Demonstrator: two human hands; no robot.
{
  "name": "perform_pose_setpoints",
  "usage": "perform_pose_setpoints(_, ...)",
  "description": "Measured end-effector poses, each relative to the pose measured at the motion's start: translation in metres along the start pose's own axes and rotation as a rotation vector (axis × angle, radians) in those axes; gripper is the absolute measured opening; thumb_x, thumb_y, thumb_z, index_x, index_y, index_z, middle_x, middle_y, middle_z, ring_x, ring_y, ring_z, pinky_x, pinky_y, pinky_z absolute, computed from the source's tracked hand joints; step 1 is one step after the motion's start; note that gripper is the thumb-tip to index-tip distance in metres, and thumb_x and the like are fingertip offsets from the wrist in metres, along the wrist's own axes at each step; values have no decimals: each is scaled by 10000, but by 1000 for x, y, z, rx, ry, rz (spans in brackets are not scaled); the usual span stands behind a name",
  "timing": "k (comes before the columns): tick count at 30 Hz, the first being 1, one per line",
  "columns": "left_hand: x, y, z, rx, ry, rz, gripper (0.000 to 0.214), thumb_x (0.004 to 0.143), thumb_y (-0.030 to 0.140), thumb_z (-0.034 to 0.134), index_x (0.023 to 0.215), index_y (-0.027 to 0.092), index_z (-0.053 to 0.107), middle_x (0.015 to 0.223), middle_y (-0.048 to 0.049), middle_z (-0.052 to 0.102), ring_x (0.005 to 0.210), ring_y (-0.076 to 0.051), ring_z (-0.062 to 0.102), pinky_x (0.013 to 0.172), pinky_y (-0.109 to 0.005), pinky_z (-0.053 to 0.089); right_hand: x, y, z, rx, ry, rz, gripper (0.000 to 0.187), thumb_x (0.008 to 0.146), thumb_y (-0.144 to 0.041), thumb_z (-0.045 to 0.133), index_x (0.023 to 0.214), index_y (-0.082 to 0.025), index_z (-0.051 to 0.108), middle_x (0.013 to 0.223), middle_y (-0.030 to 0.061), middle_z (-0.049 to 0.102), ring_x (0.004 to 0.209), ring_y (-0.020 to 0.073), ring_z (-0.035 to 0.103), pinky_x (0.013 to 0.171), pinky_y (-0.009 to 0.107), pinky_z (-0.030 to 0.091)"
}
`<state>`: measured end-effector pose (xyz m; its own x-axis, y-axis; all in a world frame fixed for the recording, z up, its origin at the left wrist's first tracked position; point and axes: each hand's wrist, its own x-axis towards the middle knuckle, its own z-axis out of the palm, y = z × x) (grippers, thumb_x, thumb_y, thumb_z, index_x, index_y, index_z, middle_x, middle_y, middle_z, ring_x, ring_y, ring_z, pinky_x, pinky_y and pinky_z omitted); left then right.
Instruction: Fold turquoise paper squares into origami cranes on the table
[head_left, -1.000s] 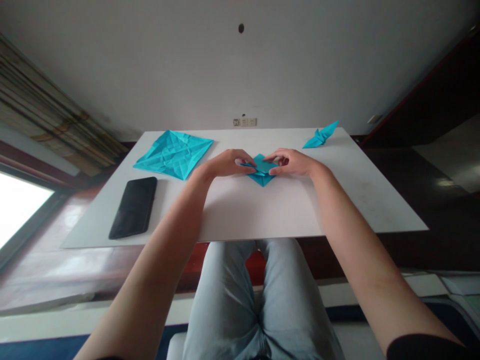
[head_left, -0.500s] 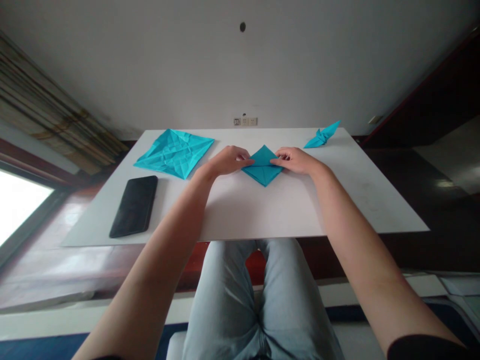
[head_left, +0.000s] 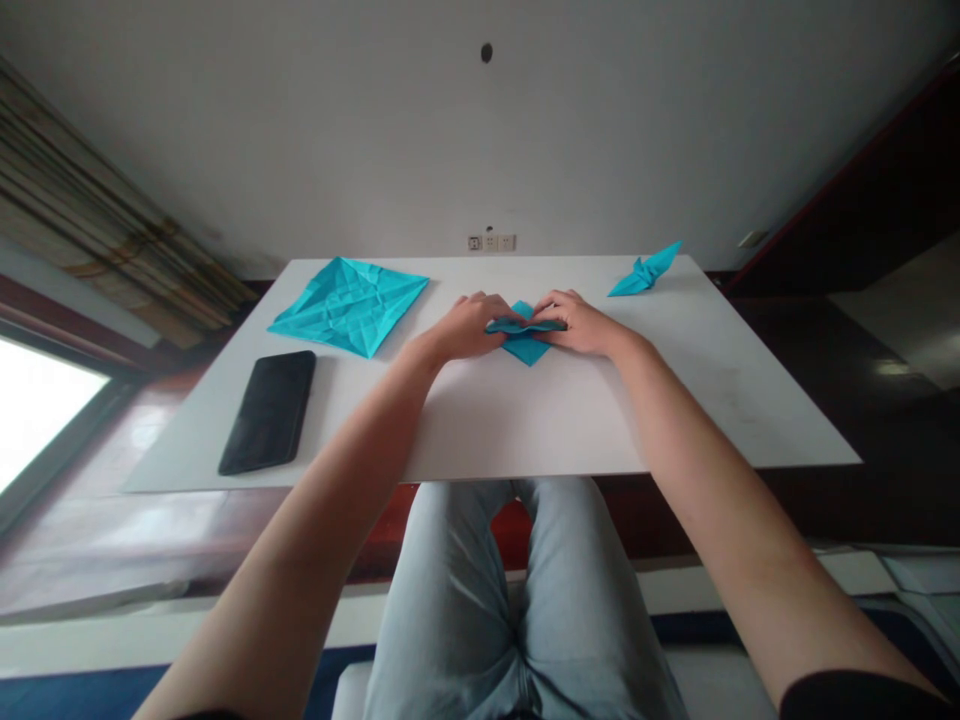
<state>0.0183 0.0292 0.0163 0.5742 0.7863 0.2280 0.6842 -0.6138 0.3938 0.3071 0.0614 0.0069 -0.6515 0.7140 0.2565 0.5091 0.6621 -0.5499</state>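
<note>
A folded blue origami paper (head_left: 528, 349) lies on the white table in front of me, one flap raised across its middle. From the left, my left hand (head_left: 477, 325) is closed on the paper's left side, fingers at the lifted flap. My right hand (head_left: 576, 322) grips the right side in the same way, its fingertips close to those of the left. Part of the paper is hidden under the fingers of both hands.
A creased blue sheet (head_left: 352, 305) is spread at the table's back left. Nearer on that side lies a black phone or tablet (head_left: 268, 412). A folded blue paper crane (head_left: 645, 270) rests at the back right. The white table (head_left: 525, 430) ends just before my knees.
Both hands have moved inward over the paper. A flap that lay flat now stands up across the middle, bent between the fingers.
</note>
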Motion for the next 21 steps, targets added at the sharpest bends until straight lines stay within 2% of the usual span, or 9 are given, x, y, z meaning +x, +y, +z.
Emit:
perform_pose_setpoints(1, 0, 1, 0, -9, -24, 7, 499, 939, 260, 721, 1411, 341, 862, 1459, -60, 826, 1388, -337, 727, 1244, -478, 496, 0, 1, -1, 5, -16, -1, 237, 871, -419, 874, 1078, -333, 953, 1227, 102, 809, 1251, 366, 681, 1269, 598, 412)
perform_pose_setpoints(3, -1, -1, -4, -61, -68, 11, 431, 947, 331, 768, 1362, 350, 885, 1495, -46, 819, 1395, -326, 741, 1230, -448, 513, -4, 3, -7, 41, -41, 26, 258, 853, -401, 880, 1090, -334, 956, 1266, 97, 813, 1221, 357, 701, 1216, 563, 476)
perform_pose_setpoints(5, -3, -3, -11, -124, -99, 3, 377, 937, 423, 827, 1295, 339, 911, 1516, -38, 817, 1401, -322, 750, 1237, -431, 515, -9, 7, -15, 83, -44, 83, 251, 841, -385, 876, 1066, -316, 960, 1247, 101, 810, 1118, 330, 726, 1063, 488, 566)
perform_pose_setpoints(8, -6, -5, -19, -166, -126, -13, 404, 897, 505, 893, 1264, 340, 921, 1533, -31, 813, 1429, -334, 741, 1281, -442, 483, -14, 11, -23, 89, -7, 150, 215, 808, -374, 894, 998, -293, 954, 1111, 92, 785, 946, 284, 713, 898, 428, 586)
perform_pose_setpoints(15, -6, 6, -17, -104, -104, 1, 395, 884, 541, 919, 1221, 333, 920, 1534, -62, 807, 1454, -375, 701, 1278, -513, 427, -14, 1, -22, 159, -9, 191, 280, 758, -392, 954, 1010, -269, 944, 1088, 86, 756, 881, 246, 682, 850, 400, 596)
perform_pose_setpoints(18, -4, 15, -11, -90, -81, -8, 357, 949, 566, 854, 1212, 333, 915, 1505, -70, 815, 1440, -378, 695, 1292, -549, 376, -15, 0, -25, 211, -33, 246, 293, 763, -379, 958, 1031, -265, 931, 1073, 80, 783, 851, 236, 699, 821, 381, 592)
perform_pose_setpoints(21, -1, 23, -4, -85, -64, -28, 300, 1005, 511, 780, 1201, 324, 908, 1437, -73, 831, 1402, -365, 709, 1277, -550, 372, -16, 2, -28, 246, -72, 316, 270, 820, -368, 902, 1061, -249, 915, 968, 65, 826, 834, 236, 711, 824, 374, 585)
